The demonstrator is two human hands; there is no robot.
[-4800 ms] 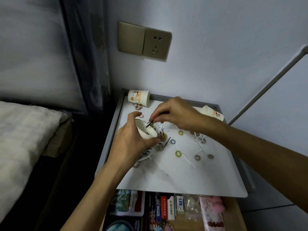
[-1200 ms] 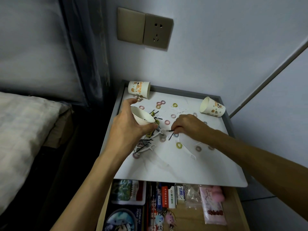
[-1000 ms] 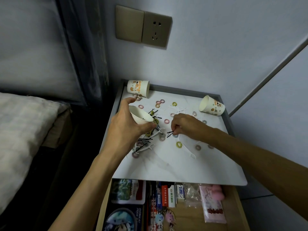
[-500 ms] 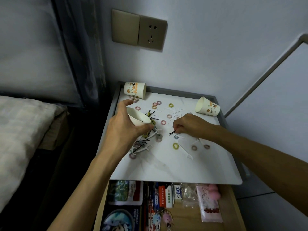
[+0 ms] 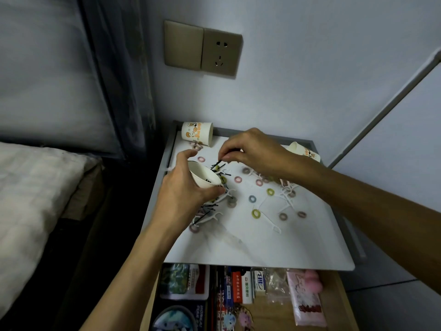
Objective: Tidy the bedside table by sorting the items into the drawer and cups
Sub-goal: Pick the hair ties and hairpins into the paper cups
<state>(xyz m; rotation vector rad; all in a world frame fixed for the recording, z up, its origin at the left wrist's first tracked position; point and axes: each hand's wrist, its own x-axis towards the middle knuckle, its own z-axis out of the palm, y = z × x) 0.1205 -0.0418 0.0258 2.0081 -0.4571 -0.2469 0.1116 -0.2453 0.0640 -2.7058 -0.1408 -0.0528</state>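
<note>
My left hand [image 5: 185,187] grips a white paper cup [image 5: 204,175], tilted with its mouth toward the right, just above the bedside table's white top [image 5: 274,244]. My right hand [image 5: 250,151] pinches a black hairpin [image 5: 217,163] right above the cup's mouth. More black hairpins [image 5: 207,207], white floss picks [image 5: 269,220] and small coloured hair rings [image 5: 256,213] lie scattered over the top. Two printed paper cups lie on their sides, one at the back left [image 5: 196,133] and one at the back right [image 5: 304,151].
The drawer [image 5: 329,304] below the top stands open, holding packets, small boxes and a pink pouch [image 5: 306,297]. A bed with a pale cover [image 5: 31,199] lies to the left. The wall with a socket plate [image 5: 202,47] rises behind the table.
My right hand picked a black hairpin off the table's middle and carried it up and left to the cup's mouth. The left hand kept hold of the cup.
</note>
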